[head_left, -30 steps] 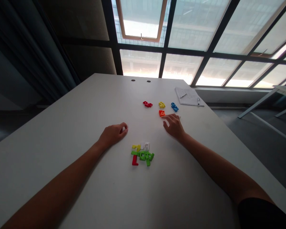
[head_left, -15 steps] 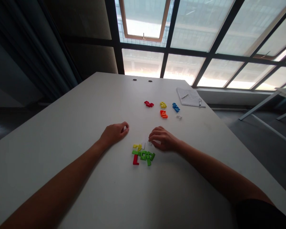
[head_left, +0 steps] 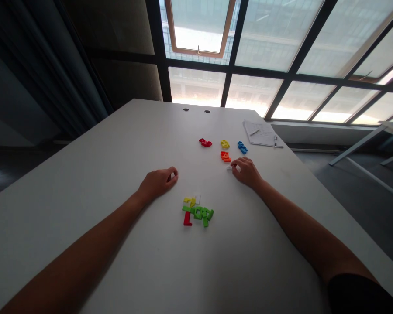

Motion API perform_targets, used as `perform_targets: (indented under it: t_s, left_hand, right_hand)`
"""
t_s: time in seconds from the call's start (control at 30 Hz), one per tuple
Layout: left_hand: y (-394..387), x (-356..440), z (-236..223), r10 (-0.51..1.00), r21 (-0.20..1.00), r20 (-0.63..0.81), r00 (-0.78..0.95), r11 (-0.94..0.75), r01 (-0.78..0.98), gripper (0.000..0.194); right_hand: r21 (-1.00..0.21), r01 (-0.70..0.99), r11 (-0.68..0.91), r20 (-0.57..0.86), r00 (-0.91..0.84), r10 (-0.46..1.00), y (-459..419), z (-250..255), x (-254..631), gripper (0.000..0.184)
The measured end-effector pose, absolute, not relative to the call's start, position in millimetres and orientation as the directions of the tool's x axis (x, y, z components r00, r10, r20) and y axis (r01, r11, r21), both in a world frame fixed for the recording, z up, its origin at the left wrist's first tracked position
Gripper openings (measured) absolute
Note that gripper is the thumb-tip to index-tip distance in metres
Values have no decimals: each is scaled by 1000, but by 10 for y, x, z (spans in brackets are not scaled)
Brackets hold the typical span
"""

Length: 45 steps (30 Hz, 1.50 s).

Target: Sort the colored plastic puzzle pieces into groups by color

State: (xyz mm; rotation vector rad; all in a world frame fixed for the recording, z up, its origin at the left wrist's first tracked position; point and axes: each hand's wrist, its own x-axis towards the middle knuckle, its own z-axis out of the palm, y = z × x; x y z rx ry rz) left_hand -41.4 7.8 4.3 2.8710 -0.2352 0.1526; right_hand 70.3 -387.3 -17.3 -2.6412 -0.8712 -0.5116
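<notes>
White piece: shows at the fingertips of the right hand, just to the near side of the orange pieces, low over or on the white table; too small to tell which. Right hand with fingers curled and nearly closed, pinching the white piece between thumb and fingers. Just beyond the orange pieces, yellow pieces; beyond and to their right, blue pieces; beyond and to their left, red pieces. Nearer than the orange pieces and well to their left, left hand, resting on the table, loosely closed with thumb and forefinger in a small loop and nothing visible in grasp. Well to the near side of the orange pieces and slightly left, a loose cluster: yellow part, flat white part, green parts and red L-shaped part, some touching. Farther beyond the orange pieces and to the right, written-on paper, with a pen on top and a marker at the right-hand side. Far beyond the orange pieces, tall windows; far off to their left, dark curtain.
</notes>
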Motion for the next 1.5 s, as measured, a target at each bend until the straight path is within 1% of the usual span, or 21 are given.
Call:
perform_targets:
  t_s: [0.13, 0.3, 0.37, 0.47, 0.6, 0.73, 0.97, 1.2, 1.33, 1.4, 1.47, 1.5]
  left_hand:
    - [75, -418, 47, -148, 253, 130, 980, -951, -177, 31]
    - [75, -420, 39, -140, 255, 129, 982, -952, -170, 33]
    - [75, -420, 39, -139, 250, 126, 982, -954, -168, 34]
    - [75, -417, 40, -139, 241, 124, 982, -956, -166, 33]
    - [80, -413, 37, -139, 240, 127, 982, -956, -166, 32]
    - [84, -415, 37, -137, 248, 128, 982, -955, -165, 30]
    - [90, -412, 29, -141, 244, 124, 982, -955, -168, 30]
    - [90, -414, 39, -142, 255, 121, 982, -952, -169, 31]
    - [86, -418, 45, -137, 262, 117, 984, -951, -163, 30]
    - [84, -416, 46, -134, 264, 114, 984, -951, -161, 30]
    - [82, -414, 46, -134, 265, 111, 985, -951, -159, 30]
    - [81, -413, 46, -133, 265, 110, 985, -951, -158, 31]
  right_hand:
    - [-166, 471, -866, 444, 820, 361, -4071, -207, 861, 21]
    - [-178, 238, -955, 478, 869, 127, -4214, -222, 965, 23]
    - [-194, 206, -959, 493, 866, 86, -4238, -238, 990, 24]
    - [-210, 200, -957, 512, 856, 66, -4248, -269, 1011, 26]
    - [-240, 161, -957, 494, 869, 23, -4248, -305, 1034, 36]
    - [-266, 194, -944, 449, 892, 56, -4263, -322, 1069, 39]
    - [-257, 226, -940, 444, 891, 92, -4274, -308, 1083, 39]
    - [-294, 261, -920, 485, 870, 91, -4268, -335, 1084, 39]
    - [-271, 247, -930, 540, 839, 65, -4255, -294, 1060, 36]
    - [-234, 307, -923, 624, 775, 100, -4213, -229, 1002, 31]
    - [-172, 482, -859, 712, 664, 230, -4111, -154, 887, 23]
    - [-132, 596, -792, 739, 591, 322, -4032, -122, 804, 20]
